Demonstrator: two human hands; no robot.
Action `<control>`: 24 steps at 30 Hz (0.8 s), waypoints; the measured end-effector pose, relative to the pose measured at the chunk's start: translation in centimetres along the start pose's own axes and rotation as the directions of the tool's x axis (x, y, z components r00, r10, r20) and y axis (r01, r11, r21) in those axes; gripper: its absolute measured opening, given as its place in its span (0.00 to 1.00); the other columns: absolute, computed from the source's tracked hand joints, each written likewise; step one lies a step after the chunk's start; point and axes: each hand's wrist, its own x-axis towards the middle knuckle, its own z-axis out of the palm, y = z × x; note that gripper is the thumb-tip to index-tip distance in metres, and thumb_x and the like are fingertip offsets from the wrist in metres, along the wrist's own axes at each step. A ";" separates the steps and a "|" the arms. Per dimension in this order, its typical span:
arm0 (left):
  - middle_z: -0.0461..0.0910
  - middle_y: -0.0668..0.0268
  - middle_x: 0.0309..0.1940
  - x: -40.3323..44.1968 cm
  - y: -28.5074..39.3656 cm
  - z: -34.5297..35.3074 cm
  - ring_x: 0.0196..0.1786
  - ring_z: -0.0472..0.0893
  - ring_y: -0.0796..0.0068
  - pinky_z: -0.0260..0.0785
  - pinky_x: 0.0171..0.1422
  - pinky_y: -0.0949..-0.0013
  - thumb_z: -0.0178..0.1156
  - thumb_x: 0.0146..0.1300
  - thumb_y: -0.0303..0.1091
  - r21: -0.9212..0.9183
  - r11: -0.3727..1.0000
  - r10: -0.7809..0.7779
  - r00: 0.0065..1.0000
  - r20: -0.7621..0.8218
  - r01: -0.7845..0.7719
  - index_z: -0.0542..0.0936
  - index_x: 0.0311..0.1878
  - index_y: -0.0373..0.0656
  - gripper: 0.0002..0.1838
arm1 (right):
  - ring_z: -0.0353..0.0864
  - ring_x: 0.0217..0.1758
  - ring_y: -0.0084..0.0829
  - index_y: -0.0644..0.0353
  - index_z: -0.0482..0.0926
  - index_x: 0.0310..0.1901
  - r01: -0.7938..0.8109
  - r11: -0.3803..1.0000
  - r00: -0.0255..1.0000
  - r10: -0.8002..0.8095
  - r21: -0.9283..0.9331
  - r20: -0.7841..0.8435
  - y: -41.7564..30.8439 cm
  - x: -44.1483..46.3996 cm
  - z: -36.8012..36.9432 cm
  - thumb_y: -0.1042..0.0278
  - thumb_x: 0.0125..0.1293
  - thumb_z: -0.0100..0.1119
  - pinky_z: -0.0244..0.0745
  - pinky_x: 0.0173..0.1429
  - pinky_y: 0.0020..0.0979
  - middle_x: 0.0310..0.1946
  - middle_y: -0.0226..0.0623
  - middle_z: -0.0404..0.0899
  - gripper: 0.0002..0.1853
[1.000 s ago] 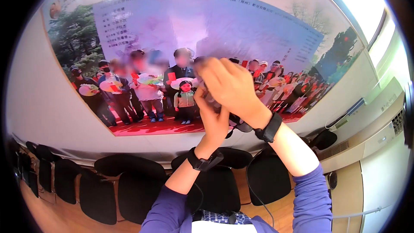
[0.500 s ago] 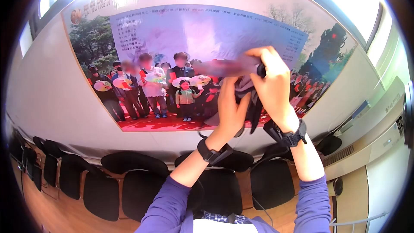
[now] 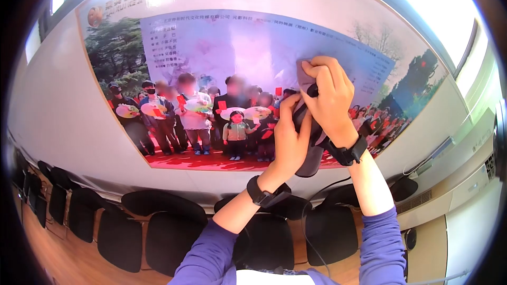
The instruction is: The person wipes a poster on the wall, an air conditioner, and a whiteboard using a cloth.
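Observation:
Both hands are raised in front of the wall poster, around a dark greyish-purple cloth-like item (image 3: 310, 161) with black parts. My left hand (image 3: 289, 142) is wrapped round its middle, thumb and fingers pressed in from the left. Higher up on the right, my right hand (image 3: 331, 97) pinches the item's upper end, its fingers curled over a flap and a small black piece. The lower end hangs below my hands, rounded and dark. What the item is exactly, I cannot make out. Each wrist has a black band with a small device.
A large poster (image 3: 248, 47) of a group of people hangs on the white wall. Black chairs (image 3: 171, 243) line the wall's foot on a wooden floor. A black cable (image 3: 304, 227) runs down by my arms. At the right are a long pale unit (image 3: 449, 179) and a bright window.
The long blurred part that stretched leftwards from my right hand is gone from there; the item now hangs downwards. My hands have come closer together, both still holding it.

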 end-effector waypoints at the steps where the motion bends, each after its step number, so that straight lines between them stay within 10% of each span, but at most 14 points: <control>1: 0.76 0.53 0.50 -0.1 -0.1 -0.1 0.53 0.76 0.67 0.66 0.59 0.67 0.56 0.65 0.23 -0.034 0.999 -0.031 0.999 0.006 0.032 0.65 0.60 0.34 0.21 | 0.76 0.28 0.30 0.57 0.73 0.28 -0.005 1.000 1.000 0.005 0.020 0.008 -0.2 0.2 0.1 0.76 0.44 0.67 0.70 0.27 0.28 0.30 0.30 0.74 0.12; 22: 0.77 0.59 0.46 -1.3 -2.4 -6.7 0.50 0.75 0.74 0.65 0.58 0.72 0.58 0.64 0.21 0.118 0.993 -0.002 0.999 0.034 -0.002 0.69 0.57 0.34 0.18 | 0.78 0.26 0.34 0.56 0.79 0.30 -0.106 0.975 0.994 0.111 0.197 -0.012 -3.8 -2.2 3.8 0.71 0.41 0.70 0.73 0.28 0.29 0.27 0.34 0.78 0.12; 24: 0.79 0.55 0.43 -1.8 -2.7 -7.4 0.45 0.80 0.68 0.70 0.51 0.70 0.59 0.63 0.21 0.245 0.968 0.068 0.997 -0.032 -0.058 0.71 0.53 0.37 0.16 | 0.79 0.32 0.35 0.57 0.81 0.35 -0.218 0.951 0.968 0.180 0.221 0.177 -4.9 -3.9 4.4 0.66 0.45 0.69 0.73 0.33 0.33 0.32 0.35 0.80 0.14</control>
